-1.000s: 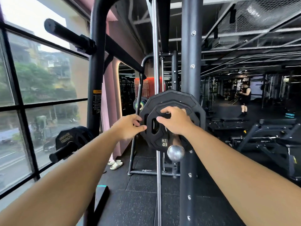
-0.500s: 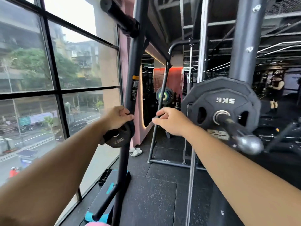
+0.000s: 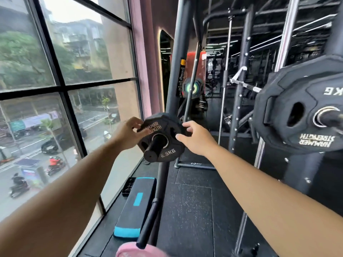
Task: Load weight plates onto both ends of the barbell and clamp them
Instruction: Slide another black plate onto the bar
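A small black 2.5 kg plate (image 3: pixel 168 153) hangs on a black storage peg (image 3: pixel 154 148) of the rack upright (image 3: pixel 176 71), left of centre. My left hand (image 3: pixel 128 134) grips the plate's upper left edge. At its right edge my right hand (image 3: pixel 196 140) holds on with the fingers curled over the rim. At the far right the barbell sleeve (image 3: pixel 332 117) carries a 5 kg plate (image 3: pixel 300 130) in front of a larger black plate (image 3: pixel 278 78). No clamp shows on the sleeve.
A tall window (image 3: pixel 55 71) fills the left side. On the floor below the peg lies a black and blue step platform (image 3: pixel 135 203). A black angled bar (image 3: pixel 148 219) rises beside it. Rack posts and cables stand behind.
The view has swung left from the loaded barbell end to the storage peg. Both hands left the barbell plates and now hold the 2.5 kg plate, the right hand joining last.
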